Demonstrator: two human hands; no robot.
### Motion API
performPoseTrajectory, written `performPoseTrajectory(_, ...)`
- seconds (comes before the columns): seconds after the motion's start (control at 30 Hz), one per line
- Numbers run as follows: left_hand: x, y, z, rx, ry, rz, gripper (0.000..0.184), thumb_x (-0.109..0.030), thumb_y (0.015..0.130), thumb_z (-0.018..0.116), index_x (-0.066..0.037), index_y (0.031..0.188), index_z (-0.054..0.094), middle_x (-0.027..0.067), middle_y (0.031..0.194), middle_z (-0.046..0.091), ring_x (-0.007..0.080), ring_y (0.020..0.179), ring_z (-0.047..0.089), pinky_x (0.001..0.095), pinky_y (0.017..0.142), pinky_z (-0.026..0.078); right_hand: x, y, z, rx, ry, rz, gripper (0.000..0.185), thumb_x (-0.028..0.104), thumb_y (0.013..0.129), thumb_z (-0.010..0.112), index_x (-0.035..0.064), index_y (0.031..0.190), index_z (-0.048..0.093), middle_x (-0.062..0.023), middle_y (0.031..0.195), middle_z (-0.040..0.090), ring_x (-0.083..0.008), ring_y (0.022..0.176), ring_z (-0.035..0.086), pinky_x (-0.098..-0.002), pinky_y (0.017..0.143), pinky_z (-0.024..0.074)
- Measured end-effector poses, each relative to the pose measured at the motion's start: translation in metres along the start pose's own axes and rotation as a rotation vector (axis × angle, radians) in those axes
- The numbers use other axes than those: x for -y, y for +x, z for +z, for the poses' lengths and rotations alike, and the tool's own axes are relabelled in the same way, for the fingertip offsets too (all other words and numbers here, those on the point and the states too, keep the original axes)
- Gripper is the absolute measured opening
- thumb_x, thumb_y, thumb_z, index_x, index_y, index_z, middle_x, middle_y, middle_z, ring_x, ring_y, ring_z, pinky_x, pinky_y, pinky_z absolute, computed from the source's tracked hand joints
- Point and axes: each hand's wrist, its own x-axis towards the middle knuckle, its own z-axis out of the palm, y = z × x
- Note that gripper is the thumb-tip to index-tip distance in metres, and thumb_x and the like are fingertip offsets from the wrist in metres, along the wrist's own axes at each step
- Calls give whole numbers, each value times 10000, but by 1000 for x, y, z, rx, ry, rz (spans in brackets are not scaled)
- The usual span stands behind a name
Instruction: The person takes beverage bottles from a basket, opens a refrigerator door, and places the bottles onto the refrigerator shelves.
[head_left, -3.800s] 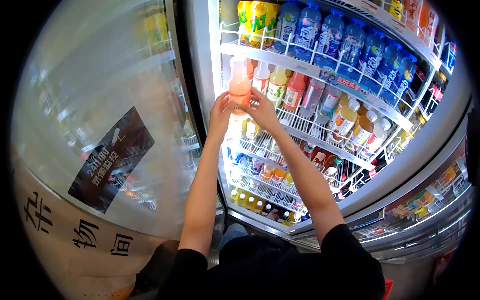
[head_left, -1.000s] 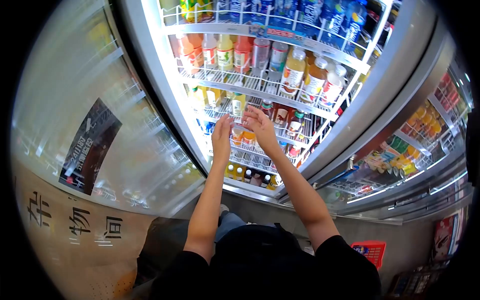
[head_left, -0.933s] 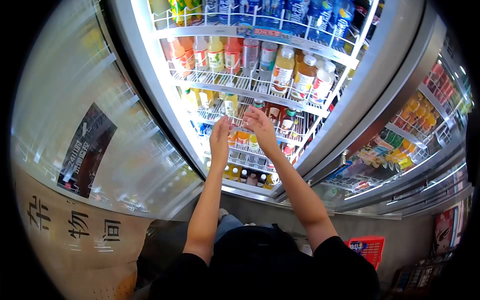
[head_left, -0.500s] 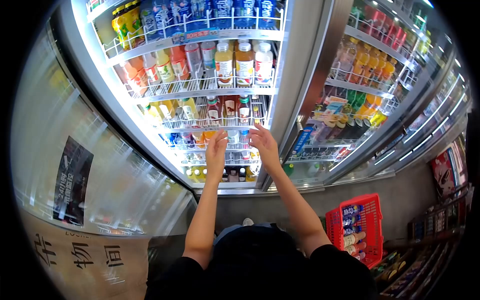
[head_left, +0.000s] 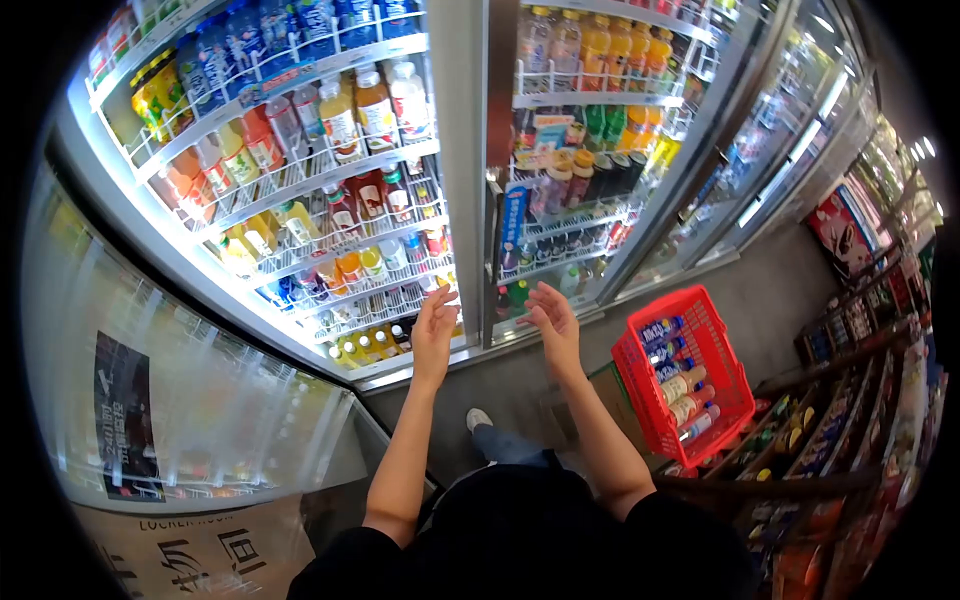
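Head view, from the torso [head_left: 510, 530]: left hand [head_left: 434, 325] and right hand [head_left: 555, 325], fingers [head_left: 548, 299] slightly spread, hovered at twelve o'clock; open cooler [head_left: 458, 180] with shelved bottles [head_left: 338, 122] stood at eleven, red basket [head_left: 722, 360] with loose bottles [head_left: 683, 384] at two.

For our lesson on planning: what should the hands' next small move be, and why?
Probably move the right hand toward the red basket: both it and the left hand look empty, and the basket, to the right, holds bottles.
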Motion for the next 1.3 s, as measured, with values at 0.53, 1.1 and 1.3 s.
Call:
performPoseTrajectory(0.53, 13, -75, 124, 243, 29, -151, 397, -169, 1008, 562, -27, 1375, 512, 106, 1252, 608, 168, 1082, 594, 280, 947, 439, 78, -130, -158, -329, -85, -42, 463, 177, 981, 597, 4, 1392, 470, -142, 1301, 567, -184, 1121, 571, -308, 929, 471)
performPoseTrajectory(1.1, 65, -46, 250, 412, 120, -94, 369, -197, 1018, 519, -41, 1352, 538, 88, 1198, 639, 154, 1010, 622, 283, 868, 467, 129, -153, -311, -541, -150, -90, 465, 220, 981, 609, 24, 1385, 488, -141, 1306, 577, -204, 1166, 586, -327, 940, 492)
performPoseTrajectory(1.3, 84, -70, 344, 521, 27, -164, 358, -185, 1018, 512, -41, 1344, 540, 90, 1192, 640, 150, 988, 619, 280, 869, 475, 142, -171, -358, -629, -154, -76, 433, 204, 984, 595, 27, 1370, 505, -138, 1304, 583, -202, 1164, 588, -328, 948, 493)
